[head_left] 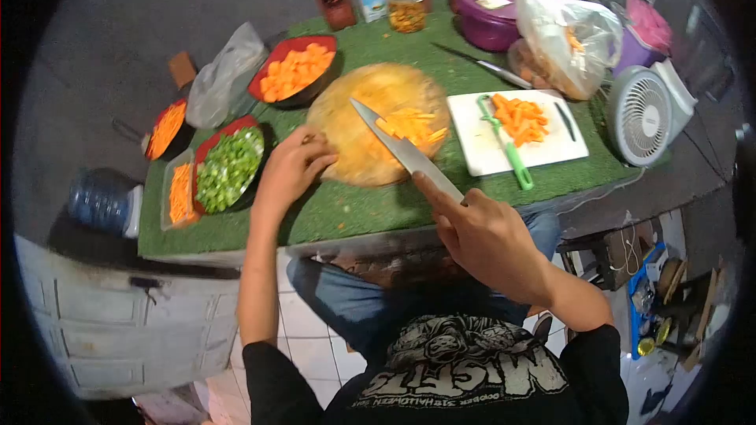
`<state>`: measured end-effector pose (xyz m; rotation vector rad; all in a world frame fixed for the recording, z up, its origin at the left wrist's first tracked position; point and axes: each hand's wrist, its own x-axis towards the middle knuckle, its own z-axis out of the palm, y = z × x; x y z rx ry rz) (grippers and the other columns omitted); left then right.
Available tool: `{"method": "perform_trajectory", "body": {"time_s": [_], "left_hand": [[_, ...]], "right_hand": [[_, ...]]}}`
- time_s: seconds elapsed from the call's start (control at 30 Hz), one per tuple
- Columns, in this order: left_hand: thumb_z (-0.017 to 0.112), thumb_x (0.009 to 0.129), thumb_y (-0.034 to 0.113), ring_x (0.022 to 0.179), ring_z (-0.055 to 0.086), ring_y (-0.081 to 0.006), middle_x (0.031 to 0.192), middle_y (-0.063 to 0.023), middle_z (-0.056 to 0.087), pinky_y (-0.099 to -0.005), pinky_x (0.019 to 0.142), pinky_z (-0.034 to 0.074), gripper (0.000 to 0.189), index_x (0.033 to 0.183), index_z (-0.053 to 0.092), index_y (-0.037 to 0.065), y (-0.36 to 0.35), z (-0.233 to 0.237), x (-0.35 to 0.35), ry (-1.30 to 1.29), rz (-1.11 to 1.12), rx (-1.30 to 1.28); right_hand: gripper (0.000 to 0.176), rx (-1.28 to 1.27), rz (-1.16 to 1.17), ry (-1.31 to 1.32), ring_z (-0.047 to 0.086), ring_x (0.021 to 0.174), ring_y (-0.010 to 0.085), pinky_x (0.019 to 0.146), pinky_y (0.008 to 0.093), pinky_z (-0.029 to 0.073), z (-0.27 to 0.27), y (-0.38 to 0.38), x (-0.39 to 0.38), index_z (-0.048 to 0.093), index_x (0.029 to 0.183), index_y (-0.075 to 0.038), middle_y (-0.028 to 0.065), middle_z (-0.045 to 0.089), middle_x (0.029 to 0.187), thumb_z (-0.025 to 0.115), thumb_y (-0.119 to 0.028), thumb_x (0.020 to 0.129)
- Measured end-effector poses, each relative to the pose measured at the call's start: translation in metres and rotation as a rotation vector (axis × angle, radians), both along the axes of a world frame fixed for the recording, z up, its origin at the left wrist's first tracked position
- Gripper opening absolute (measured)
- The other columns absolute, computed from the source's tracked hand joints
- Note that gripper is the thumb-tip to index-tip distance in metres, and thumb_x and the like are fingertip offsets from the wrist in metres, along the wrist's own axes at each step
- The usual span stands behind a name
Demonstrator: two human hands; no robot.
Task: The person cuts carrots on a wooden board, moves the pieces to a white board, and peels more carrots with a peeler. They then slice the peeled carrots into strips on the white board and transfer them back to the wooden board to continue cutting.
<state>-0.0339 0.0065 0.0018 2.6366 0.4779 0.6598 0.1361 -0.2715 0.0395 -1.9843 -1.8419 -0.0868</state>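
Observation:
My right hand [492,240] grips a large kitchen knife [405,153] by its handle, with the index finger stretched along the blade. The blade lies slanted over a round wooden cutting board [346,165]. Beside the blade, to its right, is a small pile of cut carrot strips [413,124]. My left hand [295,169] rests at the board's left edge with curled fingers; whatever they may hold is hidden.
A white board [480,161] to the right bears carrot pieces [520,120] and a green-handled peeler [512,153]. Another knife [484,65] lies behind it, near a fan [642,118]. Leftward stand bowls of carrot chunks [295,72] and chopped greens [230,169].

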Motion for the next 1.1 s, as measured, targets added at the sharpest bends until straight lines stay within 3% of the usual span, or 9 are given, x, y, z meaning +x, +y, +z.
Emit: {"method": "perform_trajectory", "body": {"time_s": [0.1,0.2,0.43,0.53,0.6,0.73,0.83,1.0,1.1], "left_hand": [[0.073,0.087,0.013,0.080,0.071,-0.0229,0.094,-0.0115,0.072,-0.0317,0.072,0.053,0.016,0.097,0.073,0.001,-0.014,0.017,0.022,-0.053,0.050,-0.161],[0.073,0.089,0.015,0.077,0.071,-0.0211,0.091,-0.0127,0.074,-0.0311,0.071,0.053,0.018,0.099,0.073,0.001,-0.043,0.037,0.072,-0.112,-0.084,-0.085],[0.071,0.090,0.012,0.080,0.069,-0.0201,0.094,-0.0110,0.073,-0.0324,0.072,0.052,0.016,0.102,0.073,0.002,-0.095,0.051,0.220,-0.085,-0.488,-0.067],[0.071,0.089,0.012,0.084,0.069,-0.0239,0.095,-0.0100,0.072,-0.0355,0.075,0.053,0.016,0.102,0.073,0.003,-0.100,0.039,0.256,-0.023,-0.618,0.045],[0.073,0.085,0.015,0.087,0.069,-0.0293,0.095,-0.0090,0.072,-0.0389,0.078,0.054,0.020,0.102,0.074,0.004,-0.102,0.031,0.268,-0.015,-0.674,0.089],[0.074,0.084,0.017,0.092,0.068,-0.0275,0.099,-0.0086,0.071,-0.0388,0.083,0.053,0.022,0.102,0.074,0.004,-0.102,0.031,0.269,-0.023,-0.710,0.074],[0.075,0.083,0.019,0.098,0.066,-0.0273,0.103,-0.0079,0.070,-0.0392,0.088,0.052,0.024,0.103,0.074,0.004,-0.101,0.032,0.269,0.041,-0.704,0.113],[0.076,0.082,0.023,0.112,0.058,-0.0268,0.111,-0.0062,0.065,-0.0397,0.097,0.043,0.028,0.106,0.074,0.009,-0.095,0.027,0.286,0.055,-0.672,0.236],[0.076,0.082,0.023,0.115,0.055,-0.0260,0.114,-0.0056,0.063,-0.0399,0.098,0.041,0.030,0.109,0.073,0.011,-0.088,0.019,0.294,-0.002,-0.628,0.276]], "right_hand": [[0.064,-0.060,-0.084,0.044,0.061,0.050,0.0305,0.047,0.0403,0.053,-0.004,-0.028,0.029,0.043,0.150,-0.016,0.0181,0.057,0.072,0.065,-0.017,0.090],[0.055,-0.094,-0.206,0.068,0.061,0.060,0.0331,0.055,0.0444,0.052,-0.001,-0.053,0.053,0.056,0.142,-0.020,0.0153,0.054,0.072,0.069,-0.016,0.088],[0.057,-0.112,-0.314,0.151,0.061,0.062,0.0320,0.058,0.0438,0.051,-0.011,-0.092,0.092,0.056,0.141,-0.024,0.0145,0.054,0.071,0.071,-0.015,0.087],[0.052,-0.048,-0.282,0.152,0.064,0.061,0.0343,0.056,0.0426,0.054,-0.012,-0.095,0.101,0.055,0.139,-0.018,0.0181,0.059,0.074,0.066,-0.012,0.088],[0.051,-0.046,-0.296,0.134,0.064,0.059,0.0312,0.054,0.0404,0.054,-0.010,-0.097,0.107,0.056,0.137,-0.016,0.0145,0.060,0.070,0.066,-0.012,0.088],[0.051,-0.049,-0.288,0.051,0.063,0.057,0.0275,0.053,0.0392,0.054,-0.012,-0.098,0.122,0.057,0.136,-0.016,0.0107,0.061,0.068,0.067,-0.013,0.086],[0.058,-0.135,-0.299,0.108,0.061,0.059,0.0296,0.056,0.0399,0.051,-0.013,-0.097,0.125,0.053,0.142,-0.024,0.0134,0.056,0.072,0.069,-0.014,0.087],[0.059,-0.048,-0.269,-0.129,0.066,0.059,0.0233,0.051,0.0336,0.054,-0.008,-0.105,0.118,0.055,0.138,-0.013,0.0104,0.060,0.070,0.068,-0.011,0.081],[0.059,-0.099,-0.282,-0.077,0.065,0.059,0.0279,0.051,0.0357,0.054,-0.007,-0.114,0.113,0.054,0.140,-0.013,0.0147,0.061,0.074,0.067,-0.012,0.083]]}}
